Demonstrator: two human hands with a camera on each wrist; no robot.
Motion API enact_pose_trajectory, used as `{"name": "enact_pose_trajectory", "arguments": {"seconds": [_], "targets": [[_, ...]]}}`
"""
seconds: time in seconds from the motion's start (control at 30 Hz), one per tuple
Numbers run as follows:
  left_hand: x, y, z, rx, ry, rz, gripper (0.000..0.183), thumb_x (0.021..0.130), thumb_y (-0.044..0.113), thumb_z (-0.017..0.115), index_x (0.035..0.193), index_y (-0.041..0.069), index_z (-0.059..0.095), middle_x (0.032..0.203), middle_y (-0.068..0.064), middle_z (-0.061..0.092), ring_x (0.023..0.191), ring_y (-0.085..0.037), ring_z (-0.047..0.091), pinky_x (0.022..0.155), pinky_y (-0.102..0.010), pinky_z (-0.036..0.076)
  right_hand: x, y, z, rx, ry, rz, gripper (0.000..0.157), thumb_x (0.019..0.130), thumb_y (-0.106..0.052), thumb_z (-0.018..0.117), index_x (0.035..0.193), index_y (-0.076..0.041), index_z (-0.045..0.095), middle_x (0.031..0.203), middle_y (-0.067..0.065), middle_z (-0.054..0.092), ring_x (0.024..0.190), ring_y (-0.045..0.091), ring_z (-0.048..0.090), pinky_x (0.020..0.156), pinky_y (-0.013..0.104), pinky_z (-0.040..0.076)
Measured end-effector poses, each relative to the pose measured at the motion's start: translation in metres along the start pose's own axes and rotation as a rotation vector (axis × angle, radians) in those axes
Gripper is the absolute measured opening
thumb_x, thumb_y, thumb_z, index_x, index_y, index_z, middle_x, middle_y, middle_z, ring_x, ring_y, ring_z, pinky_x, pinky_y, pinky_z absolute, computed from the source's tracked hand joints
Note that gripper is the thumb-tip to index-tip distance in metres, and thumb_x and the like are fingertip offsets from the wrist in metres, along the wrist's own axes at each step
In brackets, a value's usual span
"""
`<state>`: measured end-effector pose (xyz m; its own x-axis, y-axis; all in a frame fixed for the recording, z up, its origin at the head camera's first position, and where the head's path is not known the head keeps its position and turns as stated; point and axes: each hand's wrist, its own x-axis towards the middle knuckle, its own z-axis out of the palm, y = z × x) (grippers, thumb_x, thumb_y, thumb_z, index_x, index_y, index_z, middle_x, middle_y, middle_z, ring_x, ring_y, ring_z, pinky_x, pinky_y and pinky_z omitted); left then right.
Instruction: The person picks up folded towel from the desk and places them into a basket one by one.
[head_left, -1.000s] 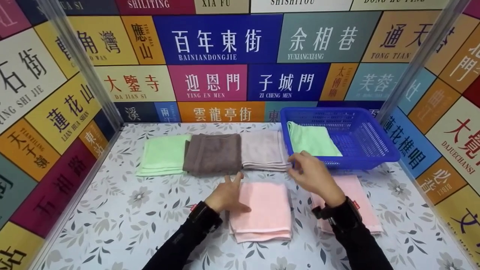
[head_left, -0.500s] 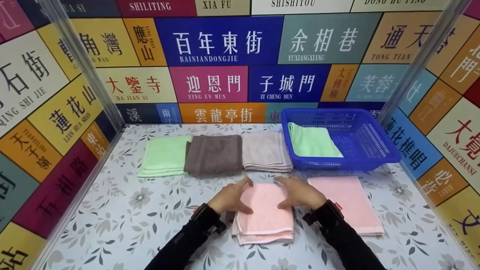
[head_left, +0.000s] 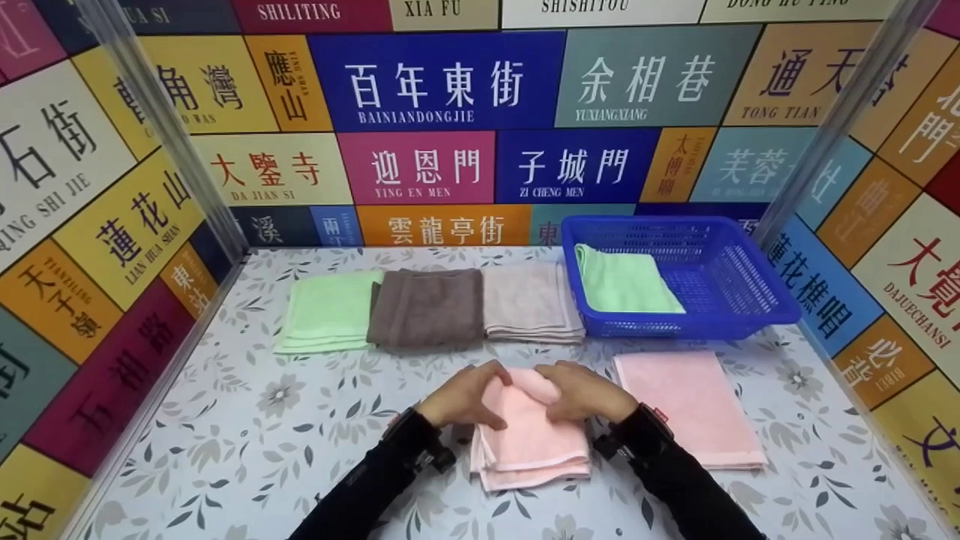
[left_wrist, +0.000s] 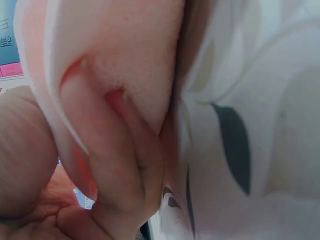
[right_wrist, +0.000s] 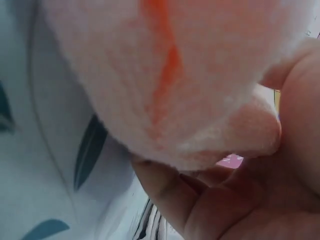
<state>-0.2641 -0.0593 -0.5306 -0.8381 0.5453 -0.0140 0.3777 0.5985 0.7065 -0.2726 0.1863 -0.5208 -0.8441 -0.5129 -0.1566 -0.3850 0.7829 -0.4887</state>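
A folded pink towel (head_left: 536,435) lies at the front middle of the table, its far edge bunched up between both hands. My left hand (head_left: 465,395) grips its far left corner, thumb on top; in the left wrist view the fingers (left_wrist: 107,135) are curled into the cloth. On the far right corner my right hand (head_left: 586,391) holds the towel, and the right wrist view shows fingers (right_wrist: 165,185) under the pink fabric (right_wrist: 200,75). To the right lies a second pink towel (head_left: 690,409), flat and untouched.
Along the back stand a green towel stack (head_left: 330,311), a brown towel (head_left: 429,307) and a pale lilac towel stack (head_left: 531,300). A blue basket (head_left: 784,307) at the back right holds a green towel (head_left: 626,281). Patterned walls (head_left: 420,165) enclose the table.
My right hand has come from beside the basket down to the pink towel's right side. Both hands have closed on its far corners, and the far edge is now lifted and bunched.
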Motion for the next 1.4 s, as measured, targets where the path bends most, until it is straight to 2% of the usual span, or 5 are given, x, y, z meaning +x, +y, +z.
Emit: {"name": "enact_pose_trajectory", "arguments": {"seconds": [0.27,0.87,1.03,1.17,1.4], "targets": [[0.001,0.003,-0.001,0.044,0.03,0.011,0.063,0.066,0.01,0.096,0.119,0.012,0.061,0.124,-0.009,0.068,0.114,-0.028,0.061,0.103,-0.044,0.049,0.003,0.006,-0.006,0.021,0.007,-0.105,0.041,0.073,-0.007,0.076,0.113,-0.008,0.064,0.091,0.001,0.063,0.084,0.019,0.057,0.078,0.042,0.052],[0.006,0.026,-0.05,0.031,0.331,0.232,0.052,0.082,0.021,0.087,0.131,0.022,0.068,0.117,-0.012,0.056,0.106,-0.024,0.056,0.102,-0.044,0.049,-0.017,0.009,-0.073,0.418,0.43,-0.316,0.063,0.097,-0.004,0.071,0.155,-0.014,0.049,0.137,0.012,0.064,0.091,0.018,0.065,0.078,0.024,0.056],[0.009,0.028,-0.052,0.006,0.365,0.242,0.036,0.089,0.016,0.08,0.124,0.022,0.072,0.116,-0.013,0.057,0.106,-0.023,0.054,0.098,-0.042,0.048,-0.02,0.007,-0.073,0.479,0.502,-0.313,0.032,0.098,0.004,0.063,0.125,-0.008,0.075,0.136,0.015,0.066,0.103,0.008,0.063,0.086,0.019,0.054],[0.015,0.031,-0.053,-0.028,0.417,0.223,0.029,0.093,0.017,0.077,0.121,0.024,0.074,0.11,-0.009,0.061,0.096,-0.018,0.051,0.085,-0.033,0.047,-0.021,0.009,-0.076,0.572,0.558,-0.267,0.025,0.097,0.009,0.062,0.102,-0.004,0.083,0.127,0.016,0.07,0.116,0.006,0.06,0.095,0.016,0.052],[0.029,0.037,-0.054,-0.292,0.337,0.23,0.033,0.098,0.011,0.071,0.13,0.019,0.071,0.123,-0.008,0.068,0.086,-0.011,0.059,0.071,-0.022,0.054,-0.023,0.019,-0.088,0.598,0.548,-0.231,0.026,0.103,-0.005,0.061,0.124,-0.007,0.076,0.114,0.011,0.06,0.095,0.012,0.054,0.071,0.018,0.052]]}}
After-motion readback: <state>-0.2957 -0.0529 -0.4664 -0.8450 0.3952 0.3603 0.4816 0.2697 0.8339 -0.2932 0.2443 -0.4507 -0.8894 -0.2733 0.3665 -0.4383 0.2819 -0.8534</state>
